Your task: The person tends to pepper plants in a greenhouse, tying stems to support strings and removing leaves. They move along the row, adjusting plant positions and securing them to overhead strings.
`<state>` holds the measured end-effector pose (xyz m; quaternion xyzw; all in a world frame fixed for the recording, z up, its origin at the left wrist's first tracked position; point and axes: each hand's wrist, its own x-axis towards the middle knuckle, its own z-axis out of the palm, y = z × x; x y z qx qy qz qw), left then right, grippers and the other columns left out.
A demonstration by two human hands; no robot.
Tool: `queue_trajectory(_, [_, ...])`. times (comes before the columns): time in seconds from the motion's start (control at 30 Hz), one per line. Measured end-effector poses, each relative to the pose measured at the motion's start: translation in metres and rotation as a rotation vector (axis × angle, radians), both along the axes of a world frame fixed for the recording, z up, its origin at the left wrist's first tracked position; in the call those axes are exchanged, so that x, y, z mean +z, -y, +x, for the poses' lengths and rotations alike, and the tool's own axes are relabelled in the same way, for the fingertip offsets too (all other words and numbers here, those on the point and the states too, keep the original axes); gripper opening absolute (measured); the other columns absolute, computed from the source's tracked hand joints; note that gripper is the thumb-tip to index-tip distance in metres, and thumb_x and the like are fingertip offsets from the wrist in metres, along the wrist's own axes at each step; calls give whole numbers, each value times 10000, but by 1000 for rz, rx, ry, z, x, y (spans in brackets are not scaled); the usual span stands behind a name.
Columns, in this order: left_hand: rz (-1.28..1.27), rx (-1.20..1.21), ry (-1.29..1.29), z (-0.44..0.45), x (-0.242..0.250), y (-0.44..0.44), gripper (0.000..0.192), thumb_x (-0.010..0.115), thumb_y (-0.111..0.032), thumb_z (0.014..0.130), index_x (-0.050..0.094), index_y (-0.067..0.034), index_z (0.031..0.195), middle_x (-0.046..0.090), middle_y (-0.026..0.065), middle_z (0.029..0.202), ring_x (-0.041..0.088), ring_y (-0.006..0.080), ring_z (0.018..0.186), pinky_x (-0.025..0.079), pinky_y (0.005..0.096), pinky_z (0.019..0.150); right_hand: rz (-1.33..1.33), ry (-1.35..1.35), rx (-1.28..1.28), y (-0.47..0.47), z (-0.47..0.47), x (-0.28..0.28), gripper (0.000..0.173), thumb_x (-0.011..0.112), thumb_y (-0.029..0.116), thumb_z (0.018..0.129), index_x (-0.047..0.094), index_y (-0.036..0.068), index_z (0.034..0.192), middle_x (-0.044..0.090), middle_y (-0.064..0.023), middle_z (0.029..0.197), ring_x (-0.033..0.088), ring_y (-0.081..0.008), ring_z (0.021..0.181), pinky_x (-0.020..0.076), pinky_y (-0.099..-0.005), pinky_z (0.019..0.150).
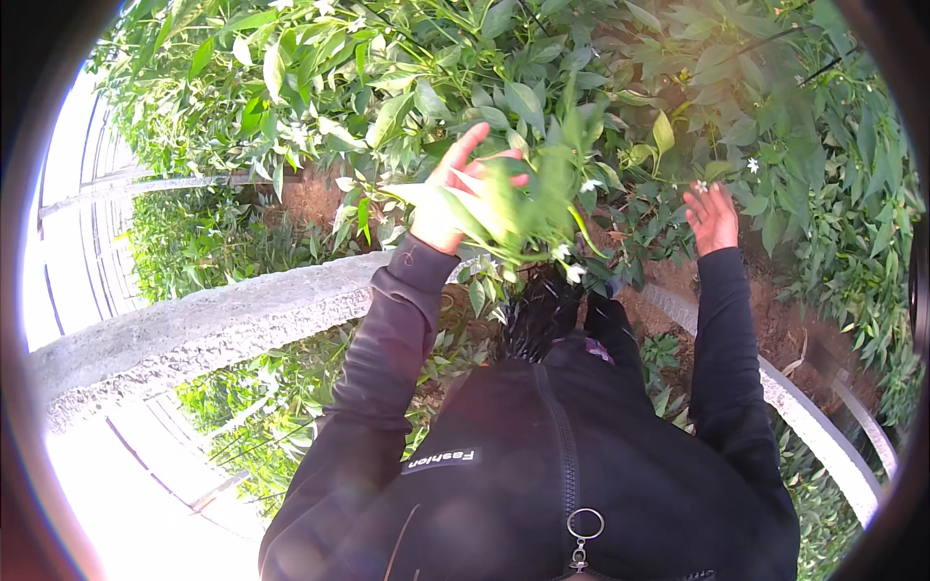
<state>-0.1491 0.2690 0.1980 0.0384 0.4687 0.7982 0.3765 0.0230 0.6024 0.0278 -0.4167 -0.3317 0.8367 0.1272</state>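
Note:
My left hand (452, 196) is raised among pepper plants (407, 109), its fingers spread. A leafy pepper shoot (519, 210), partly blurred, lies across its palm and hides part of it. Small white flowers (575, 273) and a slender green pepper (585, 231) hang from this shoot. To the right, my right hand (713, 219) is held up with extended fingers beside the foliage, and nothing shows in it. A white flower (701, 187) appears right at its fingertips; whether they touch cannot be told.
A rough concrete post (218, 316) runs from the left rim toward my left forearm. Another pale post (817, 436) stands at the lower right. Reddish soil (770, 298) shows between the rows. A key ring (585, 523) hangs from the zipper of my black jacket (508, 450).

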Motion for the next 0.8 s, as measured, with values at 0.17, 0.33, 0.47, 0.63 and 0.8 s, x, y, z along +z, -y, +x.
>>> queue_trajectory(0.17, [-764,-269,-300,65,-67,35,345,596,-21,862,542,-46,1201,645,98,1084,651,195,864,528,300,720,105,335,-102,-8,68,-28,500,629,194,865,437,53,1304,631,-106,1081,651,-182,827,500,-254,582])
queue_trajectory(0.33, [-1077,-978,-490,137,-106,87,105,644,-155,734,624,-54,718,624,104,654,636,264,651,489,382,629,173,346,14,-24,103,-19,295,627,180,870,603,53,1135,669,-61,987,624,-106,746,478,-219,564])
queue_trajectory(0.47, [-1281,-499,-533,150,-98,93,121,687,-170,743,653,-56,763,635,82,664,618,202,602,487,337,593,288,232,124,-24,84,13,234,601,157,898,627,55,1108,683,-46,941,607,-74,725,464,-205,575])
queue_trajectory(0.63, [-786,84,-65,127,-44,74,119,703,-201,835,688,-83,835,620,-61,696,549,19,603,406,195,503,549,4,333,14,30,86,181,576,161,921,647,61,1055,663,-15,863,524,-36,647,402,-180,567])
queue_trajectory(0.8, [-280,303,177,127,23,54,49,617,-129,891,652,-103,869,649,12,898,585,54,689,439,193,519,626,-289,755,82,2,182,150,572,176,923,638,50,971,570,31,721,432,-11,586,324,-165,531])
